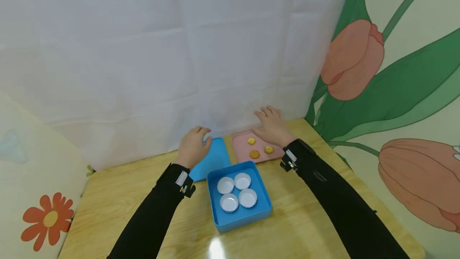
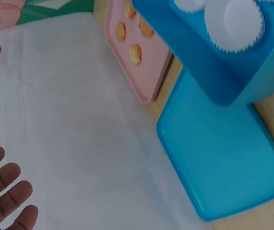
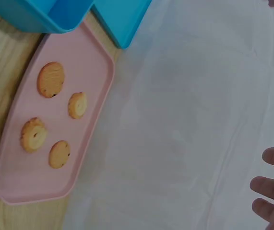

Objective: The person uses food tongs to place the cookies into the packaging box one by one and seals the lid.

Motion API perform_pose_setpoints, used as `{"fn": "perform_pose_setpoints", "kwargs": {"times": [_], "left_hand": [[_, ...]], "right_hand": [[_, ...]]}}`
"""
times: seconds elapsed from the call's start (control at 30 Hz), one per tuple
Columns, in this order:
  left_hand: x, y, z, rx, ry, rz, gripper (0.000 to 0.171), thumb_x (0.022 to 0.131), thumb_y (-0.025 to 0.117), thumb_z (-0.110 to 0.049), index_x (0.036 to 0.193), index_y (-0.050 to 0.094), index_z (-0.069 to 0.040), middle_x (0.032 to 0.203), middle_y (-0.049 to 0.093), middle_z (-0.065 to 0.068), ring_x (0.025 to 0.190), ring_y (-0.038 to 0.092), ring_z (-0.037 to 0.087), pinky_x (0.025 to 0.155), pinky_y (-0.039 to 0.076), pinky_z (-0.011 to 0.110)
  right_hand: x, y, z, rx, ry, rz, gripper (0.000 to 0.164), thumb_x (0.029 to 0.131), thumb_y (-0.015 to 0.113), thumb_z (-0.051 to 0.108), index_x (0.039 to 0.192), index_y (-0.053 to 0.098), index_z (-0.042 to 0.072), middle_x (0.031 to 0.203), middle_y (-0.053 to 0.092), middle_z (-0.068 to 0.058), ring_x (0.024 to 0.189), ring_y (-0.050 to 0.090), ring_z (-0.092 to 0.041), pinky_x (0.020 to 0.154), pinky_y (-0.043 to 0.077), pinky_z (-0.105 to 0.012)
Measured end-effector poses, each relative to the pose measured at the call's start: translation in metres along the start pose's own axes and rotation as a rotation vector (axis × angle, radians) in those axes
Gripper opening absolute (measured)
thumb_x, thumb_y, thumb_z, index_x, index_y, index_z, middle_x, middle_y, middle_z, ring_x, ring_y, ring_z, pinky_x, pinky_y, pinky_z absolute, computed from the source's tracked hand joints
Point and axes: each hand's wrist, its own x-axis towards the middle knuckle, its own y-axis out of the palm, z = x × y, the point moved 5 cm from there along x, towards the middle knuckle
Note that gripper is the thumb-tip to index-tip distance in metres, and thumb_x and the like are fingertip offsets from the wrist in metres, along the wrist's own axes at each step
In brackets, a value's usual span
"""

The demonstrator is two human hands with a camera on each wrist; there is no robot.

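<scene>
My left hand (image 1: 194, 147) hovers over the flat blue lid (image 1: 217, 157) behind the box, fingers loosely bent around nothing. Above the pink tray (image 1: 238, 146) is my right hand (image 1: 272, 126), its fingers spread and holding nothing. Several round cookies (image 3: 51, 79) lie on that tray; the right hand hides part of it in the head view. In front of the lid stands a blue square box (image 1: 240, 221), with several white fluted paper cups (image 1: 229, 202) inside. The cups show no contents.
The wooden table (image 1: 118, 199) carries all of these things. A white cloth (image 1: 143, 51) hangs along its back edge. On the right is a wall (image 1: 406, 119) painted with large tulips, and an orange flower (image 1: 49, 220) decorates the left side.
</scene>
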Motion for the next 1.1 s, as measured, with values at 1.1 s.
{"fn": "perform_pose_setpoints", "kwargs": {"times": [1.1], "left_hand": [[-0.133, 0.099, 0.002, -0.275, -0.339, 0.069, 0.048, 0.092, 0.052, -0.018, 0.136, 0.041, -0.001, 0.085, 0.061, 0.008, 0.07, 0.059, 0.017, 0.055, 0.048, 0.027]], "right_hand": [[-0.134, 0.037, -0.129, 0.094, 0.278, -0.177, 0.068, 0.087, 0.057, 0.035, 0.135, 0.037, -0.009, 0.13, 0.042, -0.034, 0.121, 0.037, -0.05, 0.099, 0.032, -0.06]]}}
